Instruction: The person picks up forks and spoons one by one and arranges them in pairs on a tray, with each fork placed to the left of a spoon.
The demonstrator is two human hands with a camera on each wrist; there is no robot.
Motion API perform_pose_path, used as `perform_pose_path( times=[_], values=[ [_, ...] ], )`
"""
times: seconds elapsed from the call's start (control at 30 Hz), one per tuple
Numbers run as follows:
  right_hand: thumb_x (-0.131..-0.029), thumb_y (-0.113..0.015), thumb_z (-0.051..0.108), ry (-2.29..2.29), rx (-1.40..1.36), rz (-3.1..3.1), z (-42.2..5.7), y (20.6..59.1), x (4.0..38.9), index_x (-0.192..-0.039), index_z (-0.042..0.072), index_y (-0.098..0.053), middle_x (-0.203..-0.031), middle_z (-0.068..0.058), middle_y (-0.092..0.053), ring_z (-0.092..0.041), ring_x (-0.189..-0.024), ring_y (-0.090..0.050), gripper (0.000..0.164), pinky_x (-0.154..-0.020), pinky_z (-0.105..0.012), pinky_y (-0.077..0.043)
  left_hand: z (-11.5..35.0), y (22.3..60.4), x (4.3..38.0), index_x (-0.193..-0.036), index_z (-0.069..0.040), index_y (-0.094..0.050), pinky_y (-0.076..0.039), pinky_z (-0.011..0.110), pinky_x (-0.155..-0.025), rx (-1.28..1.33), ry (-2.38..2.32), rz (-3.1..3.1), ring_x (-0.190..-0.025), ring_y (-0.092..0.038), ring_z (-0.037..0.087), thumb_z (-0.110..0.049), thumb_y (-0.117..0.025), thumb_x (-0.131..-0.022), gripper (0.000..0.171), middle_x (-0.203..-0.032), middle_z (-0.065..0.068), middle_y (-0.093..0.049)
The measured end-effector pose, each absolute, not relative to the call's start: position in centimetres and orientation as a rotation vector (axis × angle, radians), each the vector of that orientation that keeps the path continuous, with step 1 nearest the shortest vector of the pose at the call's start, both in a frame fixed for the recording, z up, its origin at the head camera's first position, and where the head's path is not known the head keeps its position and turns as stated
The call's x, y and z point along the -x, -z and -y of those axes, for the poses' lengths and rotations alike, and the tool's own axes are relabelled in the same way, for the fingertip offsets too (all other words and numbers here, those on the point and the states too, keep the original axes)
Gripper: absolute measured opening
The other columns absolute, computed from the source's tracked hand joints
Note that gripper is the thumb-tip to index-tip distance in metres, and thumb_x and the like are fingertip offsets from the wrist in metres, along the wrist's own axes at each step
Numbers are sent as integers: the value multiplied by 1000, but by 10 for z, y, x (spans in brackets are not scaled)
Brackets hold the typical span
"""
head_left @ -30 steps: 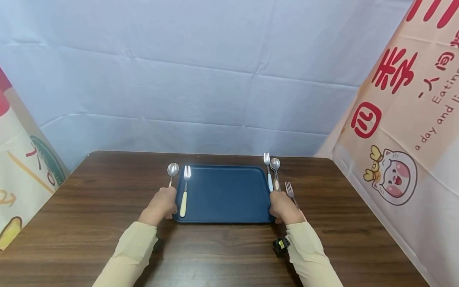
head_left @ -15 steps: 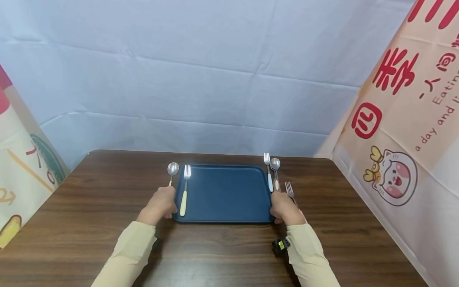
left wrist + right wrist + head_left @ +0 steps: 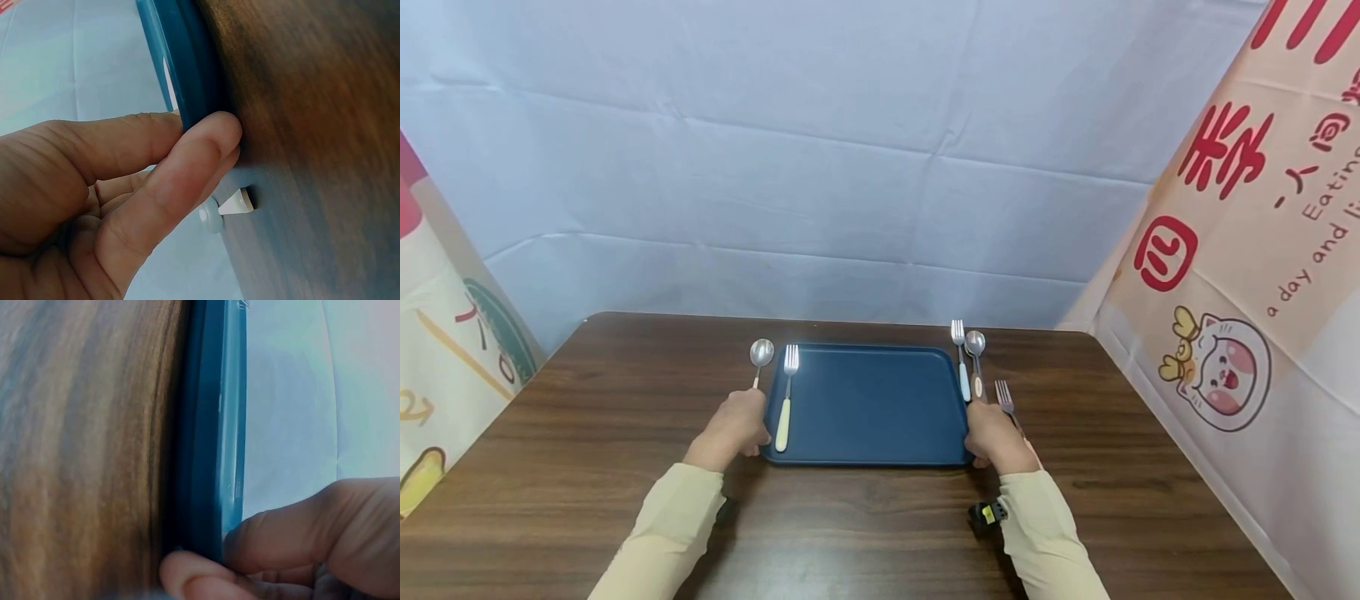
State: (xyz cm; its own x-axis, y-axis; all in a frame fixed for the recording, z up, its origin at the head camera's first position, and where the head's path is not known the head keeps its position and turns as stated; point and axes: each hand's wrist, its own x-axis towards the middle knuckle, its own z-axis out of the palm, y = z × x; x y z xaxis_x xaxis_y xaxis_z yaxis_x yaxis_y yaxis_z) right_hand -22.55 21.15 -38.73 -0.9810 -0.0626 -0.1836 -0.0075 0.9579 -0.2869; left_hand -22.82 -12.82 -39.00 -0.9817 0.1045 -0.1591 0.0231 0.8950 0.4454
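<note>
"Tray, blue; where?"

"Between left hand and right hand, on or barely above the tabletop; cannot tell which."

"And the fingers?"

"Nearly closed on both sides, pinching the near corners."

"Handling?"

"Probably light, stiff, slick; best held level by the short sides, with a fork aboard; smooth, plastic-looking, rounded corners, shallow rim."

Blue rectangular tray, one. Cream-handled fork, one; pale-blue-handled fork, one; pink-handled fork, one: three altogether. Metal spoons, at least two, exact number unclear. Wood-grain table, one. Left hand, one; right hand, one.
</note>
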Motion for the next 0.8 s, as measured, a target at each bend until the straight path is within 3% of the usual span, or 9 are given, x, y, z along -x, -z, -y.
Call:
perform_pose_path(
  times=[0.6,0.8],
  values=[
    [-80,-52,-12,462,18,-2912,-210,387,224,-77,-6,-57,-55,-9,-54,-15,-43,-57,8,-42,-26,-46,128,391,228,-78,9,-59,-45,25,-45,-105,-690,-2896,-41,-55,13,6,-69,-73,11,-51,7,-54],
    [-79,-52,-12,455,12,-2913,-211,388,225,-75,-4,-57,-55,-9,-54,-15,-42,-57,10,-41,-26,-46,132,387,227,-71,1,-55,-40,29,-47,-165,-628,-2944,-48,-50,17,1,-63,-73,8,-57,7,-49]
  ],
)
